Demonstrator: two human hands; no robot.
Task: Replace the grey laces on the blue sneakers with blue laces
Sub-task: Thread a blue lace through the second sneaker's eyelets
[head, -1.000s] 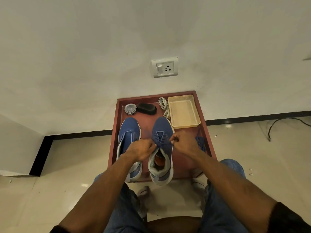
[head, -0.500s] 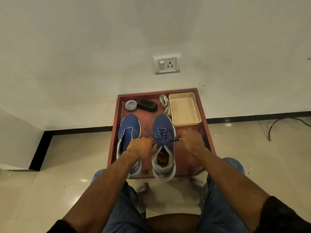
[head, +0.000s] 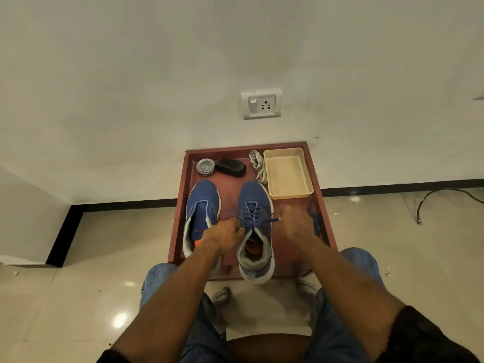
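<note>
A low red-brown table [head: 180, 231] with a raised rim stands against the wall and carries everything. Two blue sneakers sit side by side on it, toes toward the wall: the left sneaker [head: 203, 205], near the table's left edge, shows no lace in its eyelets, while the right sneaker [head: 252, 197], in the middle with its heel over the front edge, is threaded with a blue lace [head: 251, 213] crossing up its tongue. The left hand [head: 222, 235] is curled beside that shoe's opening and pinches one end of the blue lace; the right hand [head: 296, 224] pinches the other end, its pale tip showing at the fingertips, the lace stretched between both hands. In the table's back right corner lies a shallow cream tray [head: 288, 174] with nothing visible inside. Touching its left wall is a bundle of grey laces [head: 258, 165]. Along the back edge to the left are a black brush [head: 231, 166] and a round tin [head: 205, 166], touching each other. Another strip of blue [head: 313, 213] lies by the right edge, too hidden to identify.
</note>
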